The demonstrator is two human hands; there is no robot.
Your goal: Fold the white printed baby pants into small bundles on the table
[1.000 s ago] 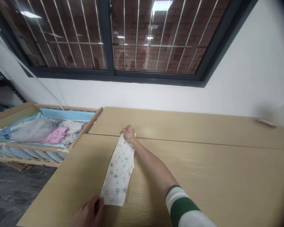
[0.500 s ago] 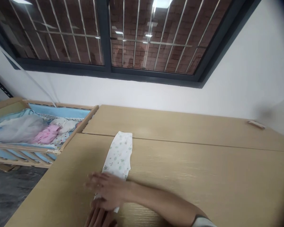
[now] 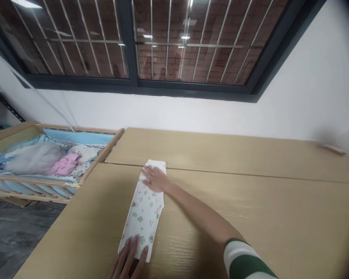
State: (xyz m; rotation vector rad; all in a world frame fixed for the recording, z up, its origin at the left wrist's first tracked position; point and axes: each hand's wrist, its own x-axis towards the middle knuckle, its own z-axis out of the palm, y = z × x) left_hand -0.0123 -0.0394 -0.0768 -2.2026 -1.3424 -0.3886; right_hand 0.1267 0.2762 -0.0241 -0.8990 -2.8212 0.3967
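Two joined wooden tabletops [image 3: 250, 201] make up the work surface, and every position below is given relative to it. Lying lengthwise near its left end, with the far end reaching the seam between the two boards, is a long, narrow folded cloth [image 3: 144, 211], white with small green and pink prints.

Both hands rest flat on the cloth. The right hand [image 3: 154, 180], fingers spread and extended, presses the far end just short of the seam; the sleeve behind it is striped green and white. The left hand [image 3: 129, 261], fingers extended and close together, pins the near end at the table's front edge. Neither hand pinches or lifts fabric.

Judgement: the step in hand appears to be smoothing and flattening the folded strip. A further fold would call for a grip on one end while the other end is held down, and for keeping the long edges aligned.

Off the table's left end stands a wooden crib [image 3: 75, 182] holding blue bedding, a grey bundle [image 3: 35, 159] and pink clothing [image 3: 64, 164]. At the far right rear of the table lies a small flat wooden piece [image 3: 333, 148]. Behind the table rises a white wall with a barred window [image 3: 133, 42]. Nothing lies close to the cloth to obstruct the hands.
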